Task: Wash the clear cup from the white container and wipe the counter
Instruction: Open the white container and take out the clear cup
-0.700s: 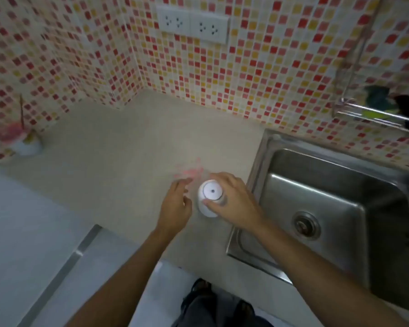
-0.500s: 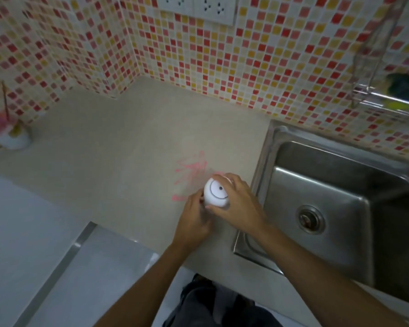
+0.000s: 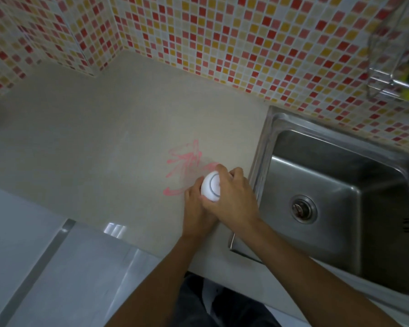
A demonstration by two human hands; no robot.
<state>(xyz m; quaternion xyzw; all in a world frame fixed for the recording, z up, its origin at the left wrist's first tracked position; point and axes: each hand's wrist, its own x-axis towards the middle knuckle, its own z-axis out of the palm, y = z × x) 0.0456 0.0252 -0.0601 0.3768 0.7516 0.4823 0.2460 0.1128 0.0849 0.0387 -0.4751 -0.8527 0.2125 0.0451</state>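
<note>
A round white container (image 3: 210,187) stands on the beige counter (image 3: 92,142), just left of the sink. My right hand (image 3: 232,197) grips it from the top and right side, fingers curled over its rounded white lid. My left hand (image 3: 197,213) holds it from the lower left, partly under my right hand. Pink smeared marks (image 3: 187,161) lie on the counter right behind and to the left of the container. The clear cup is not visible.
A stainless steel sink (image 3: 335,199) with a drain (image 3: 302,208) sits to the right. A wire rack (image 3: 392,74) holding something green and yellow hangs on the tiled wall at the upper right. The counter's front edge runs just below my wrists.
My left hand has come from beside the container to hold it together with the right hand. The view has shifted left and down, so the pink marks show more fully.
</note>
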